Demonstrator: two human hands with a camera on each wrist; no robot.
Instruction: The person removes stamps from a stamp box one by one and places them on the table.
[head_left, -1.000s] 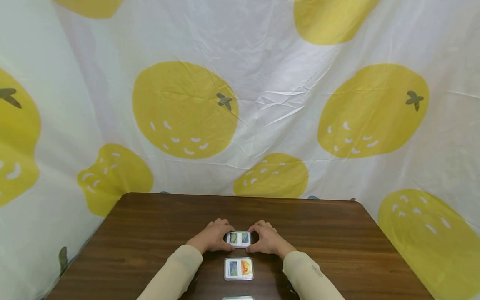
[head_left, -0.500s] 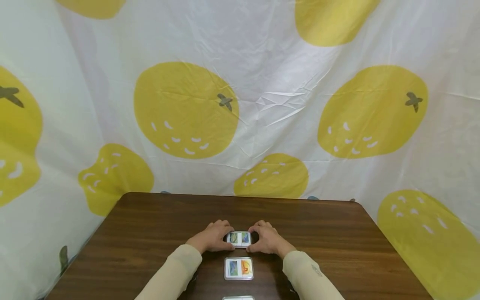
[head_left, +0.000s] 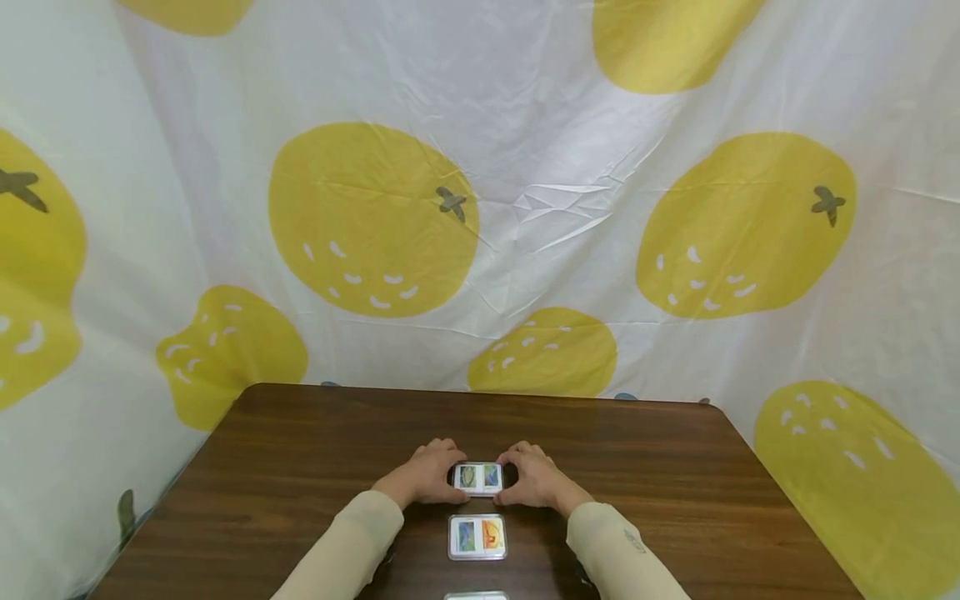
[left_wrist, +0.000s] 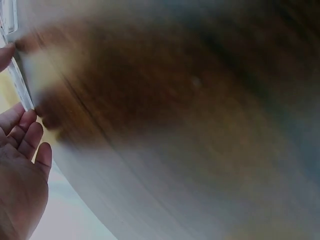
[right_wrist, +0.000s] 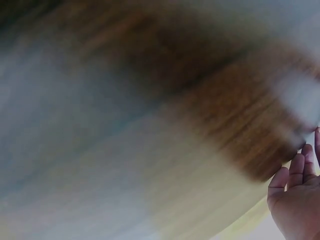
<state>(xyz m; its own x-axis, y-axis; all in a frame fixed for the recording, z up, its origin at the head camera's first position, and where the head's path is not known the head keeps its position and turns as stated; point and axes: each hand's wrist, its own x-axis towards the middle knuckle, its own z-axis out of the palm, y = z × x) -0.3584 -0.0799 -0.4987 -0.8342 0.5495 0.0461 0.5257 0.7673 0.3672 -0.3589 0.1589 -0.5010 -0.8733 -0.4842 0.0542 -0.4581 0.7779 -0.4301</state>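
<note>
A flat clear plastic case (head_left: 478, 479) with two small stamp-like pictures on white lies on the table, mid-width. At its left side my left hand (head_left: 426, 475) grips it, thumb at the near corner and fingers at the far one. On the opposite side my right hand (head_left: 537, 477) holds it the same way. In the left wrist view, the left hand (left_wrist: 22, 170) has fingertips and thumb on the edge of the plastic case (left_wrist: 21, 82). The right wrist view catches only part of the right hand (right_wrist: 297, 192); the case is not discernible there.
Nearer to me lies a second plastic case (head_left: 477, 537), with a blue-green and an orange picture. The top edge of a third case (head_left: 477, 596) shows at the bottom. The brown wooden table (head_left: 315, 433) ends at a white cloth (head_left: 525, 250) printed with yellow fruit.
Both hands stay on the case at its sides, and the cases keep their places. Only a very slight shift of the head view shows.
</note>
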